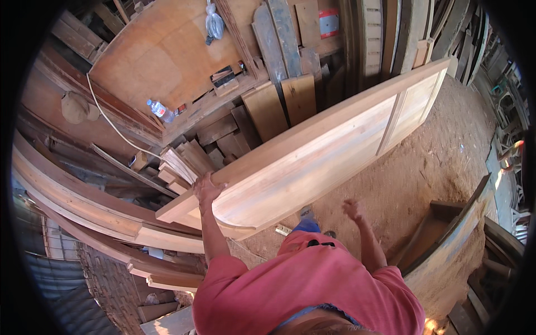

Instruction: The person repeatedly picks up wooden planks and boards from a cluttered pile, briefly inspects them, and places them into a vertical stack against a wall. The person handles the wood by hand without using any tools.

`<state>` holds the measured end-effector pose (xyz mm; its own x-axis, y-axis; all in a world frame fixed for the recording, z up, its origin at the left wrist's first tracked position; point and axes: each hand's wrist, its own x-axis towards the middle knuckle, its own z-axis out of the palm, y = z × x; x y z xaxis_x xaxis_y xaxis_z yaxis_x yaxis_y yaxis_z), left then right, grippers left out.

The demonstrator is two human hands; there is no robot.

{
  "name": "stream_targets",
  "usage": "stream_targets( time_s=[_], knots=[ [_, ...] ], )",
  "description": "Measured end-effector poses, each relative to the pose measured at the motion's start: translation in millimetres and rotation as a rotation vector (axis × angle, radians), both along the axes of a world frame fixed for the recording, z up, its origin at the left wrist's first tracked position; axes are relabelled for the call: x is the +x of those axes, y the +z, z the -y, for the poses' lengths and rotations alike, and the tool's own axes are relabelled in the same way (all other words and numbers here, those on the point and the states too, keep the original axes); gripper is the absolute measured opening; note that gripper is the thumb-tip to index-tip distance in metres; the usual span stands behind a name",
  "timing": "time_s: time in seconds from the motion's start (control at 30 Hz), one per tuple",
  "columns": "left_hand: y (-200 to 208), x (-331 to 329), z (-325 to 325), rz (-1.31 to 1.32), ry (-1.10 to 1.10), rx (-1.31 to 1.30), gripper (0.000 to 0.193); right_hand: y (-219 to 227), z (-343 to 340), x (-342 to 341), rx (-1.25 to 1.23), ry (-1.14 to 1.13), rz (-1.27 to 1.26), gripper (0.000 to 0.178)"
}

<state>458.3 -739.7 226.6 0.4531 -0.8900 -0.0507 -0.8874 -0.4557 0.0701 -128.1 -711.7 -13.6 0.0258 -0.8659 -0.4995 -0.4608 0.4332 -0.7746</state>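
A long pale wooden door (312,159) with recessed panels stands on its edge in front of me, slanting from lower left to upper right. My left hand (207,190) is closed over its upper edge close to the left end, fingers on the far side and partly hidden. Away from the door, my right hand (352,209) hangs in the air over the dusty ground, with nothing in it and its fingers loosely apart.
Behind the door is a workbench (151,61) with a plastic bottle (160,111) and wood offcuts (223,139) below. Long boards (89,206) lie at the left. Planks (385,33) lean at the back. A sawdust-covered wooden surface (446,268) stands at the right.
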Motion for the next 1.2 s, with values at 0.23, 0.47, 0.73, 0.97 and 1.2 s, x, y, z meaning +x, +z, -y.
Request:
stream_targets(
  time_s=[0.23,0.47,0.73,0.97,1.2],
  knots=[
    [5.0,4.1,13.2,-0.101,0.057,0.155,0.112,18.6,79.6,9.9,-0.103,0.346,-0.130,0.044],
    [-4.9,-54.1,53.2,-0.352,-0.083,-0.179,0.109,159.8,230.5,0.1,-0.433,0.149,0.059,0.036],
    [-29.4,-137.8,119.6,-0.201,0.082,-0.351,0.080,251.7,369.9,78.4,-0.619,0.281,-0.119,0.039],
    [-32.8,-145.0,134.6,-0.042,0.152,-0.367,0.043,208.0,506.6,115.0,-0.789,0.707,-0.404,0.055],
    [-27.7,-149.8,142.3,-0.022,0.188,-0.325,0.041,154.8,647.8,154.4,-0.631,0.838,-0.740,0.073]
  ],
)
